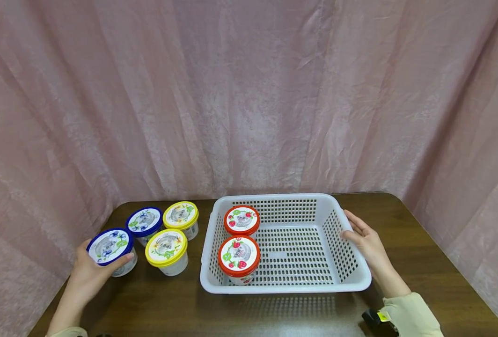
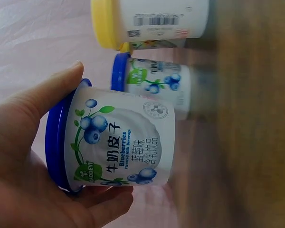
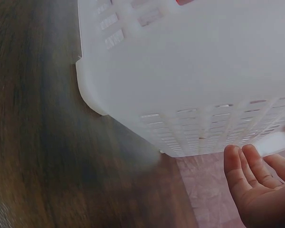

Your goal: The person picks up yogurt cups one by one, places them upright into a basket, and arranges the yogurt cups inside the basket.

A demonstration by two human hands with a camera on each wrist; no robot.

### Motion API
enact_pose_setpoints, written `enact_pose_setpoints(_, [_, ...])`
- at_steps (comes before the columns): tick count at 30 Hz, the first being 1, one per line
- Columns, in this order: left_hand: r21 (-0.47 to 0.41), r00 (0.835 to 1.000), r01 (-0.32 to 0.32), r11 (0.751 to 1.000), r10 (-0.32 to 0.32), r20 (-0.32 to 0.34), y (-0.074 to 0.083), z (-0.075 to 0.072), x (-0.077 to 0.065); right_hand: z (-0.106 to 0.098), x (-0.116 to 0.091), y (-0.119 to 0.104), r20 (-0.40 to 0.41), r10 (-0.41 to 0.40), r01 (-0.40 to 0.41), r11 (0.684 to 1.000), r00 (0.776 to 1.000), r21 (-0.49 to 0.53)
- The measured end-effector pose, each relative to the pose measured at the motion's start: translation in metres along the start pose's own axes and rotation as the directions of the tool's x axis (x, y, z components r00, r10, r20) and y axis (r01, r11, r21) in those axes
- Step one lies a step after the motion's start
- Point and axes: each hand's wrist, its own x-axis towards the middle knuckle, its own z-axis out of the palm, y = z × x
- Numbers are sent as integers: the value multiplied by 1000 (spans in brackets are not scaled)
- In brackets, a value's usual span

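Observation:
My left hand (image 1: 85, 274) grips a blueberry milk beverage cup (image 2: 118, 137) by its blue lid, thumb on one side and fingers on the other. Whether this cup touches the table cannot be told. A second blue-lidded cup (image 1: 144, 222) stands just behind it. To their right are two yellow-lidded cups (image 1: 167, 249), one behind the other. On the right, my right hand (image 1: 368, 243) holds the short side of a white plastic basket (image 1: 284, 289), thumb inside the rim and fingers outside. Two red-lidded strawberry cups (image 1: 239, 255) stand along the basket's left side.
A brown wooden table (image 1: 169, 309) carries everything. Pink curtains (image 1: 257, 103) hang behind it and at both sides. A black strap with a yellow label (image 1: 384, 317) is at my right wrist.

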Motion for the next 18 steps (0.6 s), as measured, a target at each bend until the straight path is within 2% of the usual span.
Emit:
enact_pose_setpoints(6, [-8, 996, -56, 998, 55, -72, 21, -7, 8, -1, 0, 0, -2, 11, -11, 1000, 1000, 24])
enact_pose_setpoints(14, [17, 998, -38, 999, 39, -50, 47, -19, 18, 0, 0, -1, -9, 13, -13, 1000, 1000, 29])
enact_pose_setpoints(18, [14, 996, -68, 998, 69, -62, 58, -23, 23, 1, 0, 0, -15, 6, -6, 1000, 1000, 19])
